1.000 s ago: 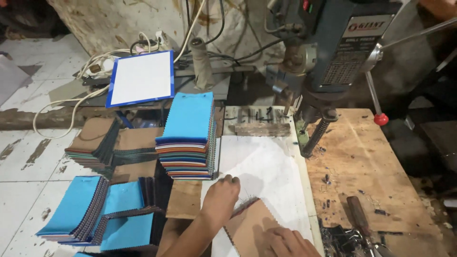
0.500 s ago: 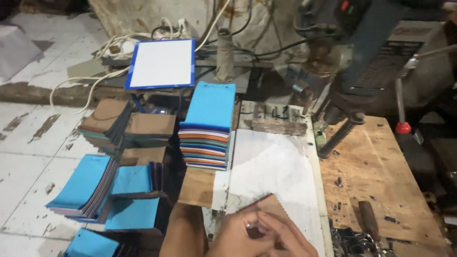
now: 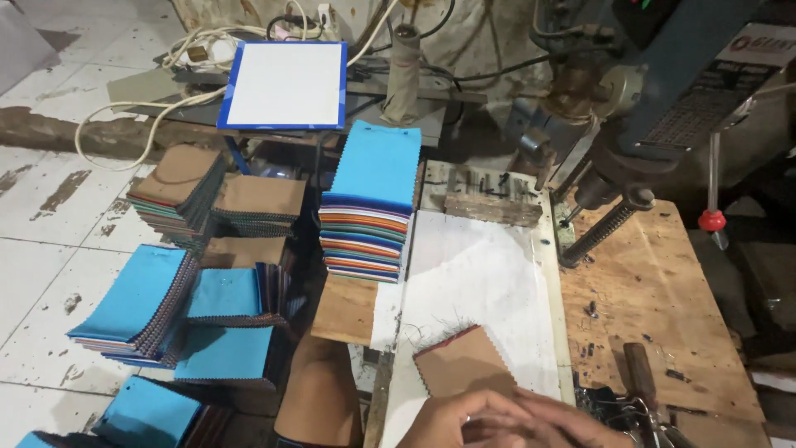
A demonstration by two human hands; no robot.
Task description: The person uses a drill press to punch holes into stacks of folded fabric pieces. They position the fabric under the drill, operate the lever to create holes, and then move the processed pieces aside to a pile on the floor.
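On the far left floor I saw blue-topped swatch stacks, with brown-topped stacks behind them. Farther right, a tall blue-topped stack stood beside the white work surface. At the near edge, my left hand and right hand lay overlapped on a brown swatch bundle, fingers pressed down flat on its near end; I could not tell whether either pinched it. Right of that sat the wooden bench under the drill press.
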